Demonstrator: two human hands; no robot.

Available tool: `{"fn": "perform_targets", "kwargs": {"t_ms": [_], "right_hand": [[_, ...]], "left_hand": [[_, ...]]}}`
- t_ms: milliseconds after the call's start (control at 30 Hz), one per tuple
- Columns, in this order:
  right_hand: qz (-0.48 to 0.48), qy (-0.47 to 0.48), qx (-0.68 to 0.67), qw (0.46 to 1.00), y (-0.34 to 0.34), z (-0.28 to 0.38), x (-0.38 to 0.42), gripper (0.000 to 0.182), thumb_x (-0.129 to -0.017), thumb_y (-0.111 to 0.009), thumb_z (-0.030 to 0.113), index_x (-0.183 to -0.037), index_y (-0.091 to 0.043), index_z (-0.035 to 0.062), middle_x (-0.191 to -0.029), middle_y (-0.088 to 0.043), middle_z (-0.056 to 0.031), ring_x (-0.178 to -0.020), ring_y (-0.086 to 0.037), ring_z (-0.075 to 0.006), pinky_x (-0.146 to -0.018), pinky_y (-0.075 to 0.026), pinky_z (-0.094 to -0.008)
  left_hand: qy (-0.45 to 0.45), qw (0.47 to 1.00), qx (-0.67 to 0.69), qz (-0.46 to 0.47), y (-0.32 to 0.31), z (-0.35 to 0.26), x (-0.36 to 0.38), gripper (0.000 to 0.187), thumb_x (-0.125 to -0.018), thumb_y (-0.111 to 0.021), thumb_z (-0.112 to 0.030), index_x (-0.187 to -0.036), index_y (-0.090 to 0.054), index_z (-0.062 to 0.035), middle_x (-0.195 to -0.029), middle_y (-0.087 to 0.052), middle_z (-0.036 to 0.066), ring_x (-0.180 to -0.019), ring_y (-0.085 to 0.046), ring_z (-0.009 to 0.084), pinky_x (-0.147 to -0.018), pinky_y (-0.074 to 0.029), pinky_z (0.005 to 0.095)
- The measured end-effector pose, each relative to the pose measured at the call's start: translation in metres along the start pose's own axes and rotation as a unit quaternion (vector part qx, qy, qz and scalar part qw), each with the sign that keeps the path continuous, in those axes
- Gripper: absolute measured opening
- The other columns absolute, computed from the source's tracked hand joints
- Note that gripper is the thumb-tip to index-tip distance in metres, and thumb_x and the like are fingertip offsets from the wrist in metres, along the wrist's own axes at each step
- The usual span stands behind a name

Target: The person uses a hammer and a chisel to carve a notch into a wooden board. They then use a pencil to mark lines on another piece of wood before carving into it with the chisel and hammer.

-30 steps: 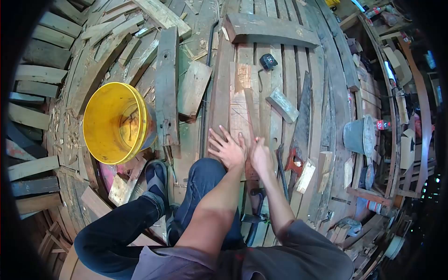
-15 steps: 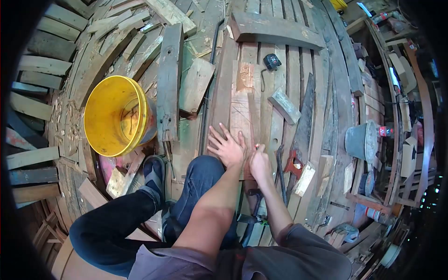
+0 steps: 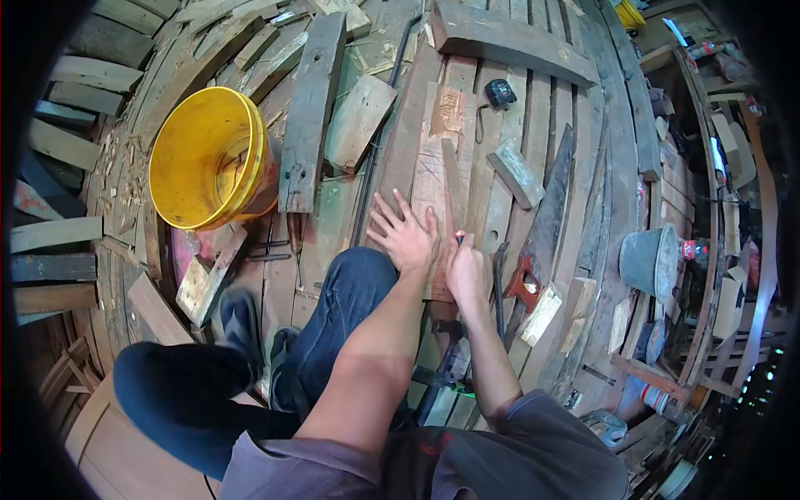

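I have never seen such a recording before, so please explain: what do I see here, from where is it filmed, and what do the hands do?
A camera on a person's head looks down at their own arms and knees. The left hand lies flat, fingers spread, on a marked wooden board on the plank floor. The right hand is closed around a small pencil-like tool, its tip at the board. Around lie a yellow bucket, a handsaw, a tape measure, a grey bucket and wood offcuts.
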State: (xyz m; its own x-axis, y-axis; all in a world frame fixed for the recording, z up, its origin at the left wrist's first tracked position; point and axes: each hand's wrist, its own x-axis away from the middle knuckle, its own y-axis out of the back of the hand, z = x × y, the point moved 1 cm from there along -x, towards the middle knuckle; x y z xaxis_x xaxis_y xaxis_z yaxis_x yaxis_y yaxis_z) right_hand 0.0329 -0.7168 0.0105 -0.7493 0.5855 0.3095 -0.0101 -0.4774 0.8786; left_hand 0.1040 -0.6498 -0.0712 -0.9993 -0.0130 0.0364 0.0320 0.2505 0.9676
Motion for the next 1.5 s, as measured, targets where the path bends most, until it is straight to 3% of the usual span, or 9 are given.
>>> {"fn": "perform_targets", "kwargs": {"t_ms": [167,300,533,667,900,1033,1133,1333,1500], "right_hand": [[-0.038,0.059,-0.109,0.992,-0.002,-0.005,0.003,0.033,-0.094,-0.058,0.023,-0.093,-0.054,-0.0095,-0.073,-0.062,-0.034,-0.073,-0.065,-0.0506,-0.06,-0.05,-0.0564],[-0.006,-0.012,-0.098,0.995,-0.008,0.006,0.013,0.031,-0.098,-0.054,0.024,-0.095,-0.054,-0.0064,-0.072,-0.062,-0.0337,-0.071,-0.063,-0.0518,-0.063,-0.049,-0.0594],[0.022,-0.083,-0.008,0.996,-0.008,0.04,-0.051,0.041,-0.101,-0.046,0.033,-0.119,-0.051,-0.0036,-0.078,-0.063,-0.0356,-0.078,-0.064,-0.0534,-0.065,-0.051,-0.0603],[0.051,-0.107,-0.019,0.993,0.007,0.034,-0.003,0.039,-0.101,-0.047,0.032,-0.117,-0.051,-0.0041,-0.081,-0.064,-0.0358,-0.08,-0.064,-0.0538,-0.066,-0.051,-0.0604],[0.063,-0.095,0.013,0.993,0.001,0.028,-0.05,0.042,-0.101,-0.044,0.034,-0.117,-0.051,-0.0043,-0.086,-0.065,-0.0365,-0.086,-0.065,-0.0518,-0.071,-0.052,-0.0606],[0.038,-0.082,-0.008,0.996,0.004,0.023,-0.006,0.043,-0.102,-0.044,0.035,-0.114,-0.051,-0.0065,-0.081,-0.064,-0.0355,-0.081,-0.065,-0.0516,-0.068,-0.052,-0.0589],[0.089,-0.132,0.025,0.987,0.015,0.029,0.012,0.043,-0.102,-0.044,0.034,-0.113,-0.051,-0.0069,-0.083,-0.065,-0.0352,-0.083,-0.065,-0.0517,-0.069,-0.052,-0.0587],[0.066,-0.096,0.027,0.993,0.01,0.034,-0.044,0.041,-0.101,-0.044,0.033,-0.114,-0.049,-0.0063,-0.091,-0.065,-0.0367,-0.088,-0.065,-0.052,-0.076,-0.053,-0.0588],[0.092,-0.127,0.011,0.987,0.02,0.029,-0.004,0.042,-0.101,-0.045,0.034,-0.111,-0.05,-0.0061,-0.088,-0.065,-0.0363,-0.086,-0.065,-0.0525,-0.076,-0.053,-0.0588]], "left_hand": [[0.0,1.0,0.01,0.016,0.002,0.0,-0.002,0.078,-0.096,-0.038,-0.057,-0.156,-0.026,-0.0087,-0.161,-0.015,0.025,-0.141,-0.028,0.0469,-0.11,-0.021,0.0669],[0.002,0.999,-0.006,0.046,0.005,-0.002,-0.002,0.079,-0.096,-0.037,-0.057,-0.157,-0.023,-0.0095,-0.161,-0.014,0.025,-0.142,-0.027,0.0468,-0.11,-0.022,0.067],[-0.007,0.998,-0.015,0.059,-0.006,0.001,-0.002,0.08,-0.096,-0.037,-0.057,-0.157,-0.02,-0.0095,-0.162,-0.011,0.026,-0.143,-0.024,0.0481,-0.109,-0.022,0.0689],[-0.005,0.997,-0.004,0.076,0.008,-0.003,-0.006,0.08,-0.095,-0.038,-0.057,-0.157,-0.022,-0.0076,-0.161,-0.012,0.028,-0.142,-0.025,0.049,-0.108,-0.022,0.0698],[-0.009,0.999,-0.004,0.053,0.004,-0.001,-0.001,0.08,-0.095,-0.04,-0.055,-0.156,-0.023,-0.0075,-0.16,-0.013,0.028,-0.141,-0.027,0.0495,-0.107,-0.022,0.0704],[-0.005,0.998,0.003,0.063,0.007,-0.002,-0.005,0.078,-0.096,-0.039,-0.055,-0.156,-0.023,-0.0076,-0.16,-0.014,0.028,-0.141,-0.027,0.0494,-0.107,-0.023,0.0705],[-0.003,0.998,-0.001,0.063,0.007,-0.003,-0.007,0.078,-0.096,-0.037,-0.055,-0.156,-0.023,-0.0078,-0.16,-0.014,0.028,-0.141,-0.026,0.0492,-0.107,-0.023,0.0705],[-0.008,0.998,-0.009,0.063,0.007,-0.002,-0.003,0.079,-0.096,-0.036,-0.056,-0.157,-0.022,-0.0077,-0.161,-0.013,0.028,-0.142,-0.025,0.0494,-0.107,-0.022,0.0707],[-0.005,0.997,-0.007,0.072,0.009,-0.003,-0.005,0.079,-0.096,-0.036,-0.057,-0.157,-0.022,-0.0078,-0.161,-0.012,0.027,-0.142,-0.024,0.0495,-0.108,-0.022,0.0708]]}}
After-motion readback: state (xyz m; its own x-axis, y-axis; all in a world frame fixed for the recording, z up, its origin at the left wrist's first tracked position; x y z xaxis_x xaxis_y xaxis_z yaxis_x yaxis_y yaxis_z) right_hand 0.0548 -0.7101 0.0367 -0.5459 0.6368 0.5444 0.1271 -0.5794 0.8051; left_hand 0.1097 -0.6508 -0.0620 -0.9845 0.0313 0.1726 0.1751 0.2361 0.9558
